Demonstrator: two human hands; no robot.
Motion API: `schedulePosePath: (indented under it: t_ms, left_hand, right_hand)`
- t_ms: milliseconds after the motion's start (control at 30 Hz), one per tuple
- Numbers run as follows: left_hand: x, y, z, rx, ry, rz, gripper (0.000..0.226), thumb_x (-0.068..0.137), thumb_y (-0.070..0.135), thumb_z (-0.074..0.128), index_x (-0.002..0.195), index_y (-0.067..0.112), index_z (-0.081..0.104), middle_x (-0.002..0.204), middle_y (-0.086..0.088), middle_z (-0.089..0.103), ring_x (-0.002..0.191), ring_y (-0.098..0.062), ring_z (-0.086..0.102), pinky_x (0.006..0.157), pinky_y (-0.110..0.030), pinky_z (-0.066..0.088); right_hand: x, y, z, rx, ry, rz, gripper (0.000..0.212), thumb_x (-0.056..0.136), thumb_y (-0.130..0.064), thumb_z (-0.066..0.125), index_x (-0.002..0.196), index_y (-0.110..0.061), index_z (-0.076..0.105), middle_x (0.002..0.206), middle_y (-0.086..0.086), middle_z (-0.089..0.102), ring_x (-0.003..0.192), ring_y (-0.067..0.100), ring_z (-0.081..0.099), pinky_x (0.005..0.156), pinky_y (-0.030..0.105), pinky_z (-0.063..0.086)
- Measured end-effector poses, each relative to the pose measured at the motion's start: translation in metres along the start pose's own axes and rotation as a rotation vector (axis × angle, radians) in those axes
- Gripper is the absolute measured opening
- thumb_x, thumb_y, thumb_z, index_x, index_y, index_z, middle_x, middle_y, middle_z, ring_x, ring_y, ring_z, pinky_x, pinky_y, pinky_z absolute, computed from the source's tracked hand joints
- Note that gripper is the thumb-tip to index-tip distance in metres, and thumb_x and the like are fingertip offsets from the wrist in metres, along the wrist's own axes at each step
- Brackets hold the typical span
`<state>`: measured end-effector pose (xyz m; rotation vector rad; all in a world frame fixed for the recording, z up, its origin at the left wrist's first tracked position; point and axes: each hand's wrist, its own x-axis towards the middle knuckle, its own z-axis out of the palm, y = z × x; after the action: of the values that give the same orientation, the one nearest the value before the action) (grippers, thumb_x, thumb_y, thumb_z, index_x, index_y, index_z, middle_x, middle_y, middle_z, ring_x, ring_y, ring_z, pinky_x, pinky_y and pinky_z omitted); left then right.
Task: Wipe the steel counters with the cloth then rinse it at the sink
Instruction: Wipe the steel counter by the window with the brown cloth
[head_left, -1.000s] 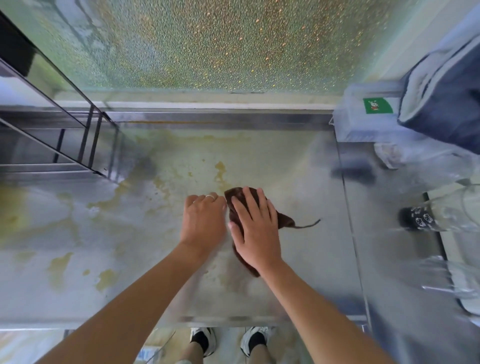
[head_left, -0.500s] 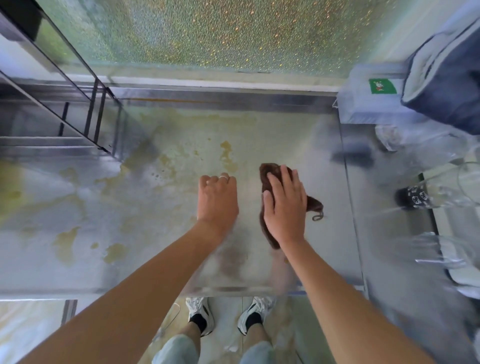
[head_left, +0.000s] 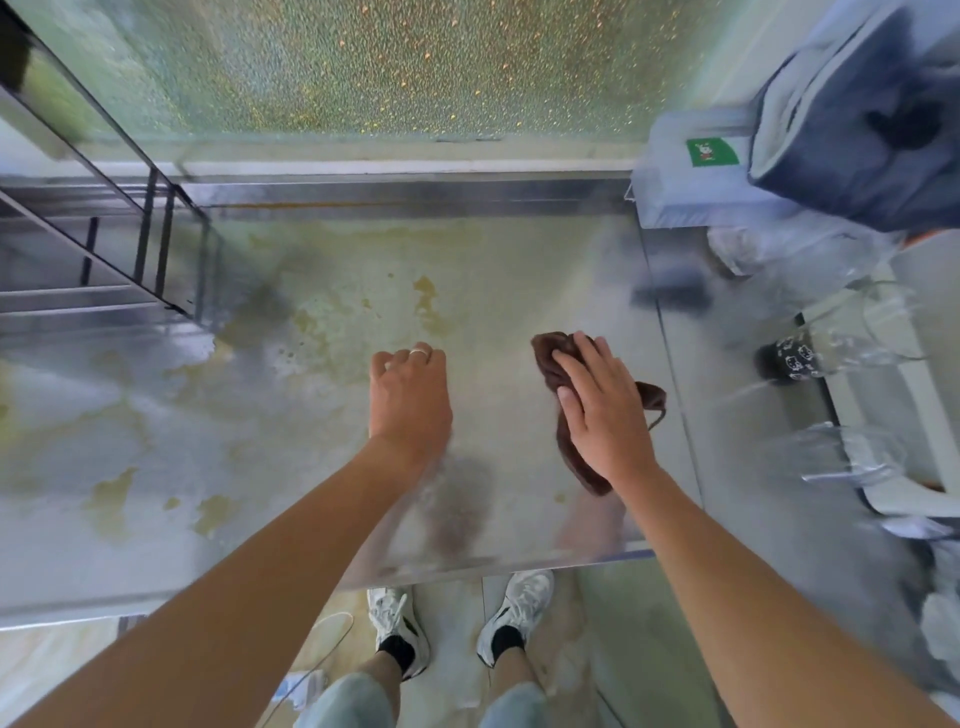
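A steel counter (head_left: 322, 270) with yellowish stains fills the middle of the view. A dark brown cloth (head_left: 550, 358) lies bunched on its right part, and my right hand (head_left: 602, 410) presses flat on it with straight fingers. My left hand (head_left: 410, 400) hovers or rests on the counter to the left of the cloth, its fingers curled under and holding nothing; a ring shows on one finger. No sink is in view.
A black wire rack (head_left: 130, 244) stands at the back left. To the right are a pale box with a green label (head_left: 696, 182), a dark blue bag (head_left: 862, 119), a black patterned cup (head_left: 789, 358) and clear glassware (head_left: 857, 332). The counter's front edge (head_left: 493, 564) is near my feet.
My right hand has slid the cloth to the right across the counter. The two hands, close together a second ago, are now well apart. The left hand stayed near the middle.
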<state>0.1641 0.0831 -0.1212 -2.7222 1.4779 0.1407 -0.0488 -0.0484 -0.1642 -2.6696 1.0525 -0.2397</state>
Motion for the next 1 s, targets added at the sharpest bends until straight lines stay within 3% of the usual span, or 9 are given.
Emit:
schedulePosePath:
  t_ms: [100, 200, 267, 467, 667, 833, 933, 1000]
  left_hand:
    - [-0.002, 0.001, -0.001, -0.027, -0.020, -0.030, 0.035, 0.088, 0.009, 0.048, 0.120, 0.019, 0.059, 0.123, -0.001, 0.061, 0.110, -0.020, 0.059, 0.102, -0.036, 0.033]
    - [-0.004, 0.003, 0.001, -0.028, -0.024, -0.025, 0.042, 0.087, 0.008, 0.048, 0.128, 0.016, 0.054, 0.131, -0.003, 0.058, 0.115, -0.021, 0.056, 0.104, -0.036, 0.031]
    - [-0.005, 0.004, 0.002, -0.026, -0.016, -0.017, 0.042, 0.087, 0.008, 0.048, 0.128, 0.016, 0.055, 0.130, -0.003, 0.059, 0.115, -0.021, 0.056, 0.104, -0.037, 0.031]
    - [-0.001, -0.003, 0.006, -0.051, 0.025, -0.009, 0.024, 0.095, 0.018, 0.047, 0.114, 0.023, 0.062, 0.120, 0.003, 0.063, 0.106, -0.017, 0.060, 0.103, -0.036, 0.036]
    - [0.000, -0.009, 0.001, -0.063, 0.022, -0.007, 0.023, 0.087, 0.012, 0.059, 0.105, 0.025, 0.063, 0.113, 0.003, 0.064, 0.107, -0.019, 0.060, 0.101, -0.036, 0.030]
    - [-0.005, -0.015, 0.000, -0.060, -0.025, 0.052, 0.048, 0.076, 0.003, 0.065, 0.119, 0.023, 0.059, 0.126, 0.001, 0.059, 0.116, -0.018, 0.056, 0.106, -0.037, 0.027]
    - [-0.005, -0.021, -0.002, -0.087, -0.043, 0.078, 0.051, 0.076, -0.002, 0.056, 0.121, 0.023, 0.057, 0.130, 0.001, 0.057, 0.119, -0.018, 0.055, 0.107, -0.039, 0.026]
    - [-0.003, -0.024, -0.003, -0.104, -0.044, 0.093, 0.048, 0.078, -0.002, 0.052, 0.117, 0.025, 0.058, 0.127, 0.003, 0.058, 0.117, -0.017, 0.055, 0.103, -0.038, 0.028]
  right_hand:
    - [-0.024, -0.009, 0.002, 0.013, 0.059, 0.144, 0.042, 0.107, -0.023, 0.041, 0.147, -0.014, 0.053, 0.166, 0.011, 0.034, 0.156, 0.035, 0.024, 0.123, 0.054, 0.027]
    - [-0.046, -0.057, 0.014, 0.020, 0.084, 0.299, 0.044, 0.108, -0.024, 0.038, 0.148, -0.012, 0.050, 0.166, 0.013, 0.032, 0.157, 0.037, 0.021, 0.127, 0.054, 0.022]
    - [-0.053, -0.094, 0.022, 0.027, 0.065, 0.308, 0.044, 0.108, -0.025, 0.038, 0.150, -0.013, 0.048, 0.168, 0.012, 0.029, 0.158, 0.036, 0.017, 0.128, 0.053, 0.019]
    - [-0.042, -0.174, 0.043, 0.058, 0.013, 0.190, 0.049, 0.103, -0.021, 0.034, 0.150, -0.017, 0.046, 0.169, 0.009, 0.026, 0.159, 0.036, 0.013, 0.128, 0.052, 0.018]
    - [-0.021, -0.108, 0.035, 0.064, -0.017, -0.116, 0.043, 0.110, -0.029, 0.038, 0.149, -0.017, 0.051, 0.167, 0.009, 0.033, 0.158, 0.030, 0.022, 0.126, 0.048, 0.023]
    - [0.001, -0.044, 0.021, -0.040, 0.112, 0.216, 0.042, 0.108, -0.027, 0.040, 0.147, -0.017, 0.052, 0.164, 0.011, 0.038, 0.153, 0.036, 0.030, 0.121, 0.052, 0.030]
    - [0.009, -0.071, 0.027, -0.042, 0.152, 0.426, 0.042, 0.108, -0.026, 0.039, 0.147, -0.015, 0.052, 0.165, 0.012, 0.036, 0.154, 0.039, 0.026, 0.124, 0.052, 0.025]
    - [0.011, -0.103, 0.035, -0.005, 0.164, 0.426, 0.044, 0.107, -0.025, 0.041, 0.148, -0.014, 0.051, 0.166, 0.013, 0.034, 0.154, 0.041, 0.024, 0.124, 0.053, 0.023]
